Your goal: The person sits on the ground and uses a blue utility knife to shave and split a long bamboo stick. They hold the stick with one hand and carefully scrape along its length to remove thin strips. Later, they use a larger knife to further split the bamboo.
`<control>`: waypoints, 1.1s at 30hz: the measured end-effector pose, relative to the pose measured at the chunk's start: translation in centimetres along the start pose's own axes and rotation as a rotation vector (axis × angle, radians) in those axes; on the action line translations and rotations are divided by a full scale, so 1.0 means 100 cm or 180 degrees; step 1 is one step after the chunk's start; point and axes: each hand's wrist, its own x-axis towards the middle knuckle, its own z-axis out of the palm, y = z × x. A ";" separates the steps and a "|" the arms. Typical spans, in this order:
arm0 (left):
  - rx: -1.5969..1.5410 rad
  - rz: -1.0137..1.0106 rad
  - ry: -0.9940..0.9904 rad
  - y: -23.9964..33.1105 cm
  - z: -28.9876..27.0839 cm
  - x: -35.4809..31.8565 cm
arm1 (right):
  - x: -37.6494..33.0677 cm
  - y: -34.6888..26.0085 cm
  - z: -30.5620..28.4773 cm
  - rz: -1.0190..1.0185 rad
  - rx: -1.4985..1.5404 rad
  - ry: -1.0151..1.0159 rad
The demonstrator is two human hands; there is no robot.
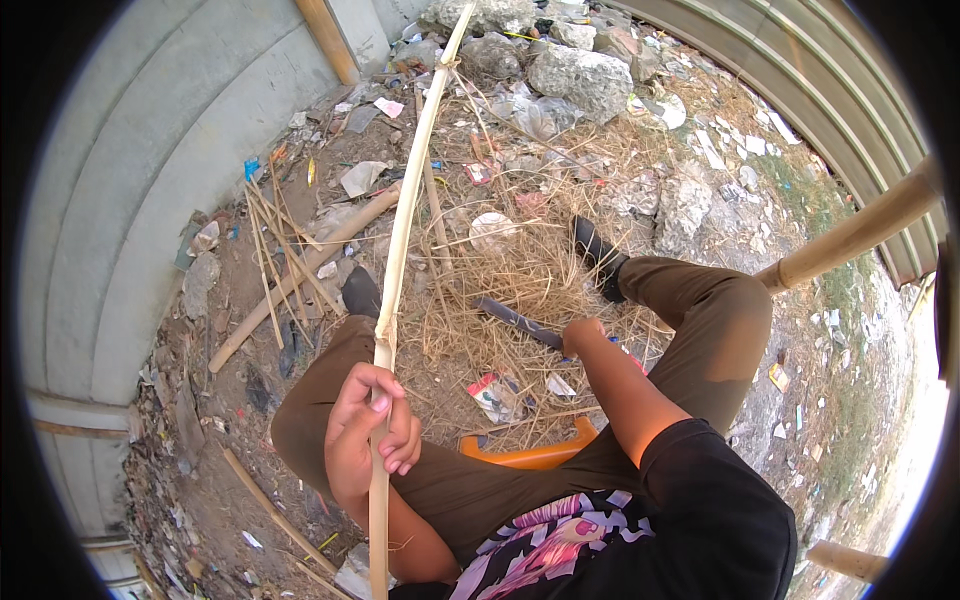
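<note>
Currently, left hand (352, 436) grips pale strip (401, 230), right hand (582, 337) dark blade (516, 322); printed wrapper (497, 399) lies nearby.

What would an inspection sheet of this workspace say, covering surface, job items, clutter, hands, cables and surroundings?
Surface: dirt ground, strewn with dry shavings
Job's things: long pale strip; dark blade
Clutter: scattered litter, loose thin sticks, rocks
Left hand: wrapped around the strip
Right hand: closed on the blade's near end, handle hidden
Cables: nothing seen
Surroundings: grey wall at left, ridged sheeting at upper right
</note>
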 end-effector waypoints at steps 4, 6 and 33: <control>-0.0020 0.0189 -0.0336 0.001 -0.001 -0.004 | -0.010 -0.011 -0.002 -0.0088 0.0148 0.0028; -0.0008 0.0426 -0.0596 0.004 0.001 -0.002 | -0.013 -0.009 0.010 -0.0054 0.0129 0.0106; 0.3122 0.2177 0.1554 0.035 -0.021 0.121 | -0.234 0.074 -0.190 -0.0412 0.0801 0.2300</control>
